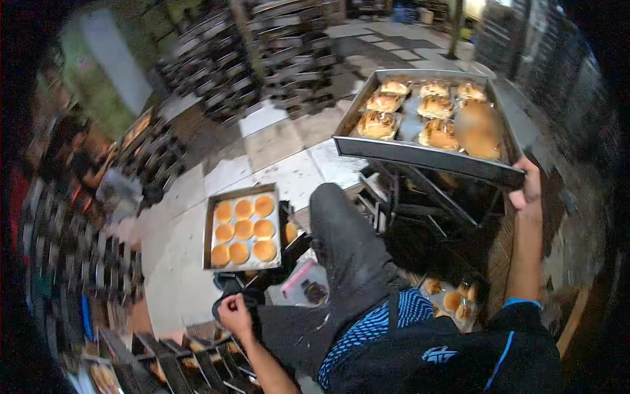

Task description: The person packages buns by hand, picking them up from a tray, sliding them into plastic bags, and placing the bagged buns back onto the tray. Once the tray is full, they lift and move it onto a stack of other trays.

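My right hand [527, 184] grips the near right corner of a dark metal tray [420, 159], held tilted at the upper right. Several browned buns [436, 106] in clear wrapping sit in it in rows; the one at the lower right looks blurred. My left hand [236, 315] is near my knee, fingers curled in; I cannot see whether anything is in them. Just beyond it stands a second tray [209, 246] with rows of round golden buns [243, 229], apart from the hand.
A plastic bag with a pink edge [305, 284] lies by my leg. More buns [453, 301] are at my right side. Tall stacks of dark trays [210, 62] stand behind and at the left [79, 256]. Another person [85, 157] is at the far left. Tiles [282, 171] cover the floor.
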Available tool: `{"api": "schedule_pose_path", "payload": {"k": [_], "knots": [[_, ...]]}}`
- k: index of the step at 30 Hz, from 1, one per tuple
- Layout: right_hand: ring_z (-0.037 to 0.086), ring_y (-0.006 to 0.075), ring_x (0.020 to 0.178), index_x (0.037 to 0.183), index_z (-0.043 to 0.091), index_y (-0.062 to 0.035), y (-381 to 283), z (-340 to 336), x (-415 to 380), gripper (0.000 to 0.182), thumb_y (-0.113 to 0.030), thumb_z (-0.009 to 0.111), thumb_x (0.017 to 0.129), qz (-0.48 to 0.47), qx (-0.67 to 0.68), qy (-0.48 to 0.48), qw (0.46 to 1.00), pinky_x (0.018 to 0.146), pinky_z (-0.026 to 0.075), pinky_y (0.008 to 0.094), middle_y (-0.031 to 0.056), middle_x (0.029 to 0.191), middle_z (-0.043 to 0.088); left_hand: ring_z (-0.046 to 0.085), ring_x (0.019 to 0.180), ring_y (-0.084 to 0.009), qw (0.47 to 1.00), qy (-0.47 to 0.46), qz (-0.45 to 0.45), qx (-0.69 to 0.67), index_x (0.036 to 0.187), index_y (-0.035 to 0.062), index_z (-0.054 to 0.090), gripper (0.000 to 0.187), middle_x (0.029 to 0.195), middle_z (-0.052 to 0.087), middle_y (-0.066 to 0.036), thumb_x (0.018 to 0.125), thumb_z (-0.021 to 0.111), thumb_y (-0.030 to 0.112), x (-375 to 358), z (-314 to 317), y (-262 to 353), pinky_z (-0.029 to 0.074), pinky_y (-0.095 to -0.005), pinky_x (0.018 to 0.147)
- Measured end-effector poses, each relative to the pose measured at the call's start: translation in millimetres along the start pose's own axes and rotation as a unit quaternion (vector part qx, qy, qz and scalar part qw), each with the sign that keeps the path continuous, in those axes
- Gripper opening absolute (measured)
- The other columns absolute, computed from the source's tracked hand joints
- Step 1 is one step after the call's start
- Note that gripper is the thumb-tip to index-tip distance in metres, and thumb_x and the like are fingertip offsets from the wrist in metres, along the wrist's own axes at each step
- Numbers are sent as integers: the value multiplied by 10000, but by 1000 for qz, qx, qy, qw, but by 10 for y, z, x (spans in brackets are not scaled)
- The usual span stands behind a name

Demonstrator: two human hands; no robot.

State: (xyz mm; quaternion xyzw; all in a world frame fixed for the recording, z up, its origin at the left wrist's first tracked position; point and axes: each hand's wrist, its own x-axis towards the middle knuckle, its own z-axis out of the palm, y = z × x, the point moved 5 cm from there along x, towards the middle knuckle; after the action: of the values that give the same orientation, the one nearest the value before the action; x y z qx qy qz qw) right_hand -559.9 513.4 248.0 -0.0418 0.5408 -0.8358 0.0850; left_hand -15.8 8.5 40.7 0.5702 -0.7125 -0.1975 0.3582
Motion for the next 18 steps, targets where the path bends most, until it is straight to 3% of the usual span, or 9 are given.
{"api": "schedule_pose_path", "payload": {"k": [4,7,9,10,12,13,14,16,18], "knots": [[616,238,674,736,545,-97,-13,-597,355,88,-179,579,733,35,15,-4,999,662,560,427,68,746,600,511,691,-166,999,-29,20,-31,847,33,663,195,824,580,-60,822,749,207,337,102,22,420,-307,614],[586,187,550,851,611,-46,-66,-761,404,133,-122,535,773,35,27,49,998,568,539,314,51,691,608,517,697,-162,989,-36,32,-139,853,38,662,166,812,585,-60,832,739,184,572,191,34,425,-301,632],[592,165,556,919,623,-30,-87,-885,526,193,-106,515,779,81,-161,12,984,538,531,317,40,701,598,518,727,-140,987,-42,62,-145,876,31,643,136,810,580,-37,864,711,147,648,156,141,429,-280,663],[600,156,562,1043,628,-17,107,-2080,1176,310,-101,504,772,131,-251,21,959,484,510,323,39,737,601,511,739,-124,973,-57,37,-222,883,25,628,127,813,571,-22,876,698,130,617,73,336,428,-267,675],[615,171,609,1158,620,-25,66,-1571,825,415,-101,509,765,117,-309,57,942,488,504,334,43,776,608,496,754,-90,954,-64,17,-292,909,17,592,82,829,548,12,907,649,75,572,-47,454,421,-232,691],[615,250,800,1186,606,-15,-148,-1530,733,404,-137,550,805,-75,-627,197,750,661,503,360,102,907,619,496,754,-90,956,-54,3,-288,909,17,592,82,829,548,12,907,649,75,529,-67,428,421,-232,691],[615,330,992,1215,592,-4,-333,-1266,573,406,-173,591,846,-268,-815,300,416,835,502,385,161,1039,630,481,735,-75,949,-19,-2,-315,896,21,590,70,817,542,17,909,640,69,474,-98,385,405,-220,660],[595,327,1034,1204,579,15,-325,119,-182,388,-115,659,847,-547,-569,252,560,919,461,373,192,1115,627,409,634,-46,920,53,-69,-383,884,36,545,86,744,479,23,948,559,92,308,-182,506,331,-198,547],[634,274,946,974,609,39,388,1224,-625,263,-210,549,917,-494,-294,53,816,887,481,373,173,1004,661,367,591,-52,844,85,-17,-530,889,44,519,101,714,435,19,962,524,114,262,-181,1096,299,-204,511]]}}
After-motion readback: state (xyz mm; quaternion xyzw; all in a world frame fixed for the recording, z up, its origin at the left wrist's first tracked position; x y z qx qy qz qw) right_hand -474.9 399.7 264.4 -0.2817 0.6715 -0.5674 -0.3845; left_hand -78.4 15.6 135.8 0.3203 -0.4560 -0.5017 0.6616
